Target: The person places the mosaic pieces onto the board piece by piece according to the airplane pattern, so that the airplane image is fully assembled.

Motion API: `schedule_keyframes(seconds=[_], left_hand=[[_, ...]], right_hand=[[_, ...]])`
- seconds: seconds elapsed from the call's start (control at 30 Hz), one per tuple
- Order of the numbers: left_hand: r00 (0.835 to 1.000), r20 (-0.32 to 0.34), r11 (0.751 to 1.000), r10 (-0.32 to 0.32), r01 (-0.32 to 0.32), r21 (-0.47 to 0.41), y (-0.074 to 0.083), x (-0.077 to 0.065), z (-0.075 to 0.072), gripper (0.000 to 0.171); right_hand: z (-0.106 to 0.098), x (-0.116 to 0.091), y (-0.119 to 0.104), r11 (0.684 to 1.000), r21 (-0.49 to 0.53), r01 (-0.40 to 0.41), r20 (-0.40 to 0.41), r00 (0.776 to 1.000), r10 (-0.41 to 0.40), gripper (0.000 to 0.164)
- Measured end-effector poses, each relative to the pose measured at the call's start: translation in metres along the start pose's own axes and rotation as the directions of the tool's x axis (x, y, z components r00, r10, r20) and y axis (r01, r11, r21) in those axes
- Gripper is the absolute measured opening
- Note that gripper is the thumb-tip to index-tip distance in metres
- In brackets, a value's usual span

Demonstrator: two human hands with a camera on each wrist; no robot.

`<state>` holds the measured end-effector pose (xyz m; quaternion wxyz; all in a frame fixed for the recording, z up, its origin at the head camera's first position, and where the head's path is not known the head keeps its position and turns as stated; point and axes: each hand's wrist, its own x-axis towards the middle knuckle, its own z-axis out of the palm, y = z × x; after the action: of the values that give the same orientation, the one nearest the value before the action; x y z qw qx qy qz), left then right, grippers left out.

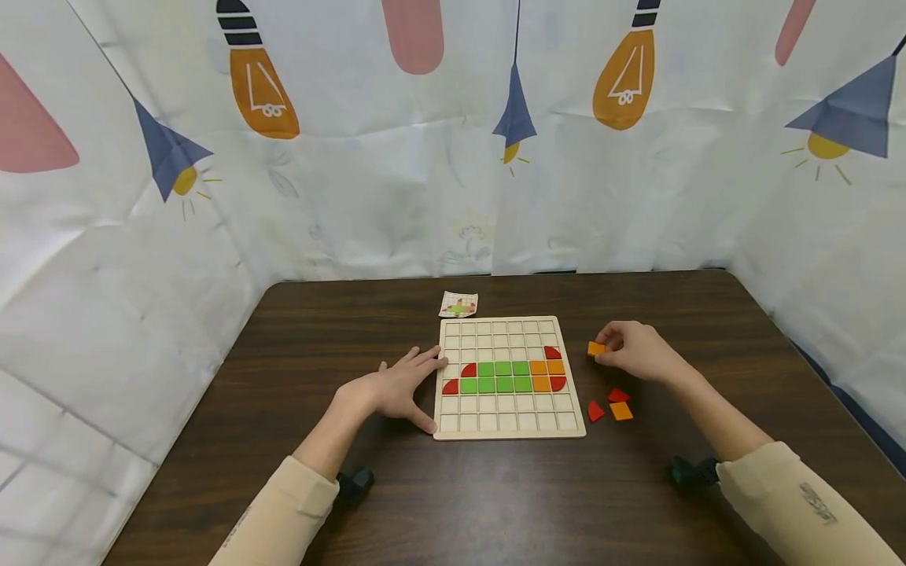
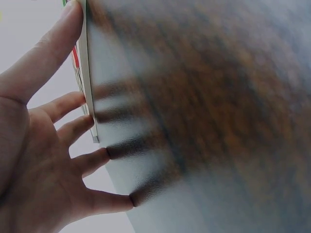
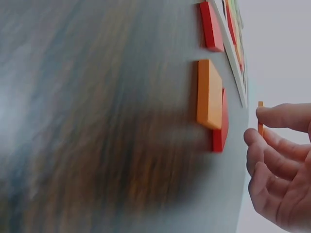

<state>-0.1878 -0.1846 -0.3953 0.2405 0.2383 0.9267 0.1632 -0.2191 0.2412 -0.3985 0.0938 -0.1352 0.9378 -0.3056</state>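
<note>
A pale wooden grid board (image 1: 506,424) lies on the table. On it a row shape of several green squares (image 1: 502,376), orange squares (image 1: 547,375) and red rounded pieces (image 1: 451,387) is laid out. My left hand (image 1: 392,389) rests at the board's left side with fingers spread, thumb and some fingertips touching its edge (image 2: 89,73). To the right of the board, my right hand (image 1: 635,352) pinches an orange square tile (image 1: 595,348) between thumb and fingers, held edge-on in the right wrist view.
Beside the board's lower right lie a loose orange square (image 1: 621,411) and two red pieces (image 1: 594,411), one partly behind the orange square in the right wrist view. A small printed pattern card (image 1: 458,304) sits behind the board. White patterned curtains (image 1: 396,196) surround the dark table (image 1: 467,503).
</note>
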Motion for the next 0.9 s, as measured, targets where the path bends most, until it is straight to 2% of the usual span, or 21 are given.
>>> schedule_keyframes(seconds=[0.9], left_hand=[[1.0,-0.006,1.0,-0.01,0.01,-0.02,-0.001,0.001,0.001,0.111]], right_hand=[[0.027,0.024,-0.036,0.993,0.04,0.11,-0.036,0.993,-0.108,0.024]])
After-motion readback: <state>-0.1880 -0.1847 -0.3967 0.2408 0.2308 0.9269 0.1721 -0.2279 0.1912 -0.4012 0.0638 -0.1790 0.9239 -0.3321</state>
